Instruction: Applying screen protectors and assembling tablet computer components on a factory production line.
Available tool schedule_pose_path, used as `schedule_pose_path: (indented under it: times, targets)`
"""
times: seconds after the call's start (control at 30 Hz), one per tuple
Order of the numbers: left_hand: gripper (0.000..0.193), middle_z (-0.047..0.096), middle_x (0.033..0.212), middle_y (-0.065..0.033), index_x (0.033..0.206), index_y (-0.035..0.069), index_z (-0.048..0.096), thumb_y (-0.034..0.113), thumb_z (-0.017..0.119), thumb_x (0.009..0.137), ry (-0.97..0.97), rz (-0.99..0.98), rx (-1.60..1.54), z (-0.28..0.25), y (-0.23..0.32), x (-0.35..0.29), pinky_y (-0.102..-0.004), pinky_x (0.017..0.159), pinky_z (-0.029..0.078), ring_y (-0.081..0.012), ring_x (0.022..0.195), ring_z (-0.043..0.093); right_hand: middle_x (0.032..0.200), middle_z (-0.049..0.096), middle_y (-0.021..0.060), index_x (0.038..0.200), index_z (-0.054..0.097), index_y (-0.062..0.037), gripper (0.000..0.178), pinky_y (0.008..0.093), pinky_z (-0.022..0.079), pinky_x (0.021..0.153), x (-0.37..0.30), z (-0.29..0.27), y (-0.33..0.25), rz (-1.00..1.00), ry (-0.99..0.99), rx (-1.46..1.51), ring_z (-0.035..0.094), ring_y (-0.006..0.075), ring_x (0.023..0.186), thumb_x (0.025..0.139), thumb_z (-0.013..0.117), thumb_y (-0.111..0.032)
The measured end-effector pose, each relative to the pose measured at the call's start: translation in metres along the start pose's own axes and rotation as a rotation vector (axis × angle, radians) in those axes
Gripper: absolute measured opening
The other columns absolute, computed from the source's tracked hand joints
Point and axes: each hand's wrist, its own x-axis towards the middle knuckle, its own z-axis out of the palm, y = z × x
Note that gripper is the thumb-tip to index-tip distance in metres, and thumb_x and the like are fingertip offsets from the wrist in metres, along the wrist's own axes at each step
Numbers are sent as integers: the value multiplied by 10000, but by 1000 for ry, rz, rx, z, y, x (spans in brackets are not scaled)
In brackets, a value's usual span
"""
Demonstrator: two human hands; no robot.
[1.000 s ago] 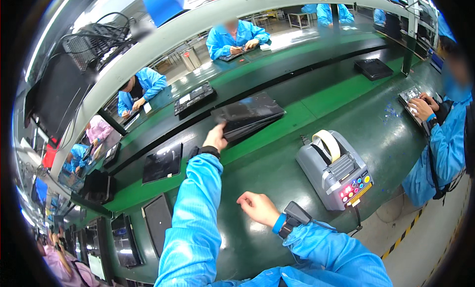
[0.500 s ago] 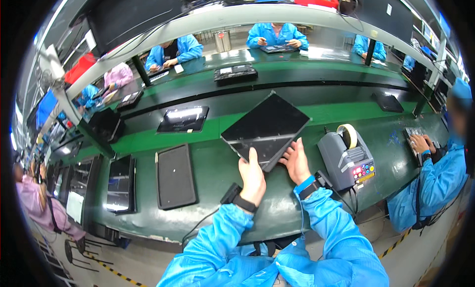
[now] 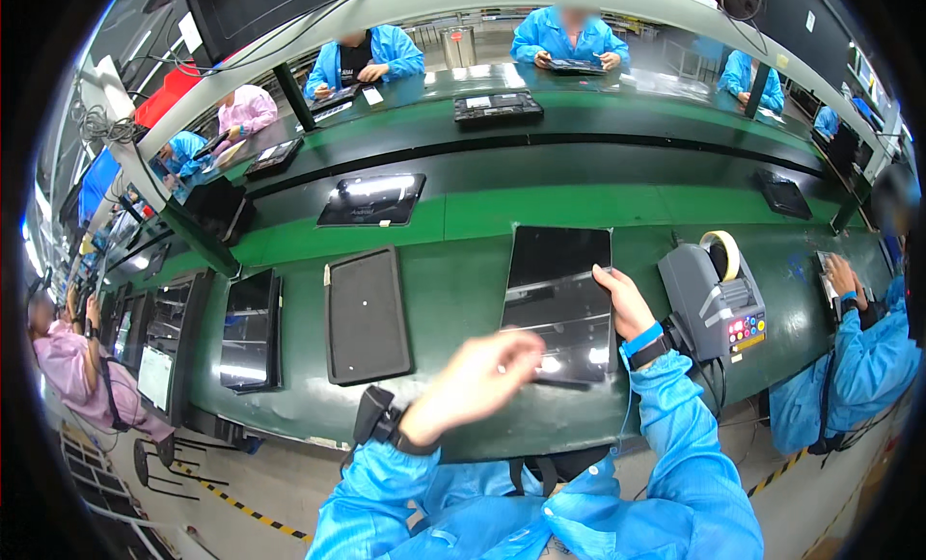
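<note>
A black tablet with a glossy, reflective screen lies face up in front of me, over the near part of the green bench. My right hand grips its right edge, with the thumb on the screen side and the other fingers mostly hidden. Over the tablet's lower left corner is my left hand, its fingers pointing right and smeared by motion. Whether that hand touches the tablet cannot be made out. Left of the tablet, a dark rectangular tray with a raised rim rests on the bench.
A grey tape dispenser with a yellowish roll stands to the right. Stacked dark panels lie at the left. Another tablet is on the green strip beyond. Co-workers sit at both sides and across the bench. A metal frame spans overhead.
The tablet has turned from a diagonal to nearly straight and come down toward the bench. My left hand has left its lower edge and moved lower; my right hand has shifted up its right edge.
</note>
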Motion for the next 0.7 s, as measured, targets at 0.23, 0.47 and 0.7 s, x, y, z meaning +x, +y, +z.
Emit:
schedule_pose_path:
  times: [0.23, 0.47, 0.7]
  targets:
    - [366, 540, 1150, -174, 1196, -1, 516, 143, 582, 866, 631, 289, 525, -22, -94, 125, -412, 919, 420, -339, 1090, 499, 1150, 592, 171, 1208, 481, 123, 505, 296, 421, 924, -26, 43, -5, -41, -74, -364, 544, 198, 1071, 919, 584, -278]
    - [216, 573, 1004, -133, 1017, 38, 588, 173, 590, 850, 629, 117, 513, -7, -122, 129, -421, 861, 416, -324, 991, 531, 974, 592, 136, 1148, 513, 101, 494, 304, 454, 761, -39, 50, -11, -98, 127, -843, 549, 197, 861, 883, 629, -300]
    - [174, 557, 929, -134, 923, 47, 594, 200, 601, 841, 582, 81, 685, -4, -120, 134, -432, 778, 435, -321, 901, 540, 891, 564, 62, 1018, 611, 27, 202, 262, 423, 610, -69, 35, -11, -525, 391, -999, 469, 104, 641, 871, 617, -113]
